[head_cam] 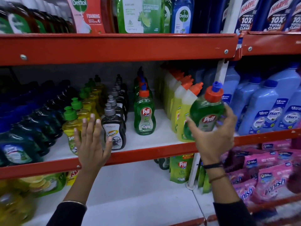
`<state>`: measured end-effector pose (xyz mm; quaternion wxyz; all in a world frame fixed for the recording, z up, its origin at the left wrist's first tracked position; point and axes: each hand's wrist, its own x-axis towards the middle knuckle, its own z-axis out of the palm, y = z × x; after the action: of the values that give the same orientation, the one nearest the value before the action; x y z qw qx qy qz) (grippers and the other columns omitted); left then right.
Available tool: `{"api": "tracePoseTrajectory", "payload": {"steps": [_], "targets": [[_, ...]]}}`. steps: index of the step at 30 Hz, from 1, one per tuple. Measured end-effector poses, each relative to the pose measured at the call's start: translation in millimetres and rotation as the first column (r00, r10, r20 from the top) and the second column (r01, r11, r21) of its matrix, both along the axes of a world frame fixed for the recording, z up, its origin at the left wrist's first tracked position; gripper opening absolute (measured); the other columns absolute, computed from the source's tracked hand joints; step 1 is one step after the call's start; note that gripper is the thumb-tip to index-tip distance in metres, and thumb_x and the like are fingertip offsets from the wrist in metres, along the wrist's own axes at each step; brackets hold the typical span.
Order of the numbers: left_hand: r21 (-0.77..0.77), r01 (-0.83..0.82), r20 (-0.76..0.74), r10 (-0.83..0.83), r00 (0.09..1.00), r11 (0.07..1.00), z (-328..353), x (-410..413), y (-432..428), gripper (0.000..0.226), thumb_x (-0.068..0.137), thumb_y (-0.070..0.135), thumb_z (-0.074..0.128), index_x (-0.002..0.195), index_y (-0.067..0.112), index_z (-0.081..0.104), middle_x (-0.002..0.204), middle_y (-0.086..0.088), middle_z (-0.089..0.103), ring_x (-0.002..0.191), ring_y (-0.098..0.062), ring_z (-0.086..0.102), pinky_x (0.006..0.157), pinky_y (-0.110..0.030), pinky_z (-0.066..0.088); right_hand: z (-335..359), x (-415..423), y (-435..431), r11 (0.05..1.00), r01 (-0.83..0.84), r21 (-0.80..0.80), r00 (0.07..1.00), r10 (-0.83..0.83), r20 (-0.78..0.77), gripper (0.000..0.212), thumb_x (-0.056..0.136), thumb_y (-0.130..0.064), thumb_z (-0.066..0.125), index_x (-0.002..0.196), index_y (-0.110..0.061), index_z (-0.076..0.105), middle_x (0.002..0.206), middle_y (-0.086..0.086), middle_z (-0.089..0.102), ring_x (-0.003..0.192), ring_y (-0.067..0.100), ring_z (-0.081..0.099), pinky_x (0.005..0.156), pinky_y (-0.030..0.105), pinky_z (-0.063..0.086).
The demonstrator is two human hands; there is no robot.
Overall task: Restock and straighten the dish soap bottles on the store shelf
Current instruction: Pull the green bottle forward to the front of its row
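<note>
Mid-restock, by the look of it. R hand (215,136) clamped round green Pril bottle (206,111), held tilted in air at shelf front, just R of Pril row (144,115); not yet shelved. L hand (91,142) flat, fingers spread, empty, in front of yellow bottle (70,128) and grey Super bottle (114,132). White shelf (162,136) bare between Pril row and yellow orange-capped bottles (182,111): prob. room for another row. Those bottles crowd the R-side approach.

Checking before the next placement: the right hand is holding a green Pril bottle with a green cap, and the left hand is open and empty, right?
Not quite. In the head view the right hand holds a green Pril bottle with an orange cap and blue tip. The left hand is open and empty.
</note>
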<state>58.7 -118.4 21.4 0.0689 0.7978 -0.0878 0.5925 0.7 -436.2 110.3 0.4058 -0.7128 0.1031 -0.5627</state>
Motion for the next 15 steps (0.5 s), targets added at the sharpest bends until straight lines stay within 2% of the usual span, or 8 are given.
{"api": "tracePoseTrajectory", "payload": {"steps": [3, 6, 10, 15], "targets": [[0.027, -0.015, 0.003, 0.015, 1.000, 1.000, 0, 1, 1, 0.069, 0.097, 0.044, 0.039, 0.155, 0.017, 0.013, 0.165, 0.001, 0.009, 0.152, -0.023, 0.010, 0.122, -0.049, 0.007, 1, -1, 36, 0.995, -0.101, 0.006, 0.994, 0.101, -0.042, 0.092, 0.050, -0.054, 0.082, 0.123, -0.013, 0.044, 0.122, 0.008, 0.059, 0.104, 0.023, 0.060, 0.079, 0.026, 0.044], [0.028, -0.023, 0.008, 0.023, 1.000, 0.999, 0, 1, 2, 0.069, 0.098, 0.045, 0.039, 0.155, 0.016, 0.014, 0.165, 0.000, 0.010, 0.152, -0.024, 0.011, 0.121, -0.050, 0.009, 2, 7, 68, 0.984, -0.179, -0.007, 0.979, 0.177, -0.099, 0.091, 0.049, -0.053, 0.084, 0.121, -0.013, 0.045, 0.118, 0.006, 0.060, 0.102, 0.019, 0.058, 0.074, 0.023, 0.041], [0.041, -0.030, 0.019, 0.029, 0.999, 0.999, 0, 1, 1, 0.067, 0.099, 0.047, 0.036, 0.155, 0.016, 0.015, 0.164, -0.002, 0.013, 0.152, -0.025, 0.014, 0.121, -0.052, 0.010, -3, 28, 97, 0.975, -0.223, 0.001, 0.954, 0.219, -0.204, 0.092, 0.047, -0.058, 0.081, 0.120, -0.017, 0.042, 0.118, 0.004, 0.060, 0.102, 0.022, 0.060, 0.072, 0.033, 0.052], [0.021, -0.012, 0.015, 0.011, 1.000, 1.000, 1, -1, 0, 0.064, 0.099, 0.048, 0.035, 0.153, 0.016, 0.021, 0.157, -0.012, 0.031, 0.152, -0.024, 0.015, 0.121, -0.051, 0.011, -11, 44, 116, 0.978, -0.208, 0.029, 0.928, 0.207, -0.309, 0.093, 0.046, -0.057, 0.083, 0.119, -0.017, 0.043, 0.117, 0.004, 0.059, 0.103, 0.025, 0.060, 0.074, 0.035, 0.049]]}}
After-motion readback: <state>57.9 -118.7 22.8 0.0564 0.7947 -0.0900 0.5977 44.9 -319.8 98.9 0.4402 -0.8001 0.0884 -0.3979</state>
